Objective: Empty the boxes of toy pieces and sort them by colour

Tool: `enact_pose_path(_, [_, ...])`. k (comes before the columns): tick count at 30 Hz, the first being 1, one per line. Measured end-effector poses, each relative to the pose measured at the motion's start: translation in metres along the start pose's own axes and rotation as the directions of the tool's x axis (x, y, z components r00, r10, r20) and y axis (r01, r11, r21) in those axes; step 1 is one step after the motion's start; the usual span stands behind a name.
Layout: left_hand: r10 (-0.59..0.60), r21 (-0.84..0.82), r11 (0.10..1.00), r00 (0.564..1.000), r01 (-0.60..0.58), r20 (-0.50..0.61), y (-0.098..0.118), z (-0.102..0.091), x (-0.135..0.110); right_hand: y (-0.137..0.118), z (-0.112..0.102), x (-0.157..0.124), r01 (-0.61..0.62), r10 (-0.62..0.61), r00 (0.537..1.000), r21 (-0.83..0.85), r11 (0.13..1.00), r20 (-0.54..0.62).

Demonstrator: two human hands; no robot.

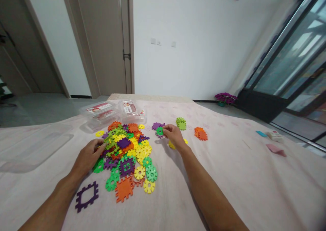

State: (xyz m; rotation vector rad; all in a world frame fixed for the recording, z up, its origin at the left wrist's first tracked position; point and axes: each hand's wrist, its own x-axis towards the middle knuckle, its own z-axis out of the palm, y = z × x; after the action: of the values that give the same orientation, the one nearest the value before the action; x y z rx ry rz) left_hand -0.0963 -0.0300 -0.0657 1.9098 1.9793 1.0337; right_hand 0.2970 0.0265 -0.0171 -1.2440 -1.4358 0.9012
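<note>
- Two clear plastic boxes [102, 115] stand in the upper middle of the frame, just behind the pile. Each has a red-and-white label, but the print is too small to read.
- A white packet [274, 135] at the right edge also carries markings I cannot make out.
- The pile of plastic building pieces [126, 149] lies on the pale pink sheet [229, 176] at the centre of the frame. The pieces are flat toothed gears and notched squares in yellow, orange, purple, green and lime, heaped and overlapping.
- The right hand [174, 136] is just right of the pile's far end. Its thumb and fingertips are pinched on a green gear piece [159, 131], which touches a few purple pieces [156, 125] lying there.
- Yellow pieces [171, 145] show partly under that hand's wrist.
- The left hand [89, 156] rests on the pile's left edge with its fingers curled loosely against the lime pieces. I cannot tell whether it grips one.
- A lime stack [181, 123] and an orange stack [200, 133] sit apart on the sheet, to the right of the right hand.
- A purple square frame [87, 196] lies alone at the lower left, near a large orange square [124, 188].
- A clear lid [33, 144] lies flat at the far left.
</note>
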Motion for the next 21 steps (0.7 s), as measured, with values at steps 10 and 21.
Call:
enact_pose_path(10, [0.017, 0.04, 0.999, 0.999, -0.019, 0.034, -0.008, 0.002, 0.002, 0.005, -0.111, -0.009, -0.148, 0.097, 0.982, -0.348, 0.926, -0.16])
enact_pose_path(21, [0.026, 0.012, 1.0, 0.999, -0.027, 0.027, -0.011, 0.004, 0.002, 0.003, -0.149, -0.034, -0.316, 0.235, 0.946, -0.807, 0.499, -0.225])
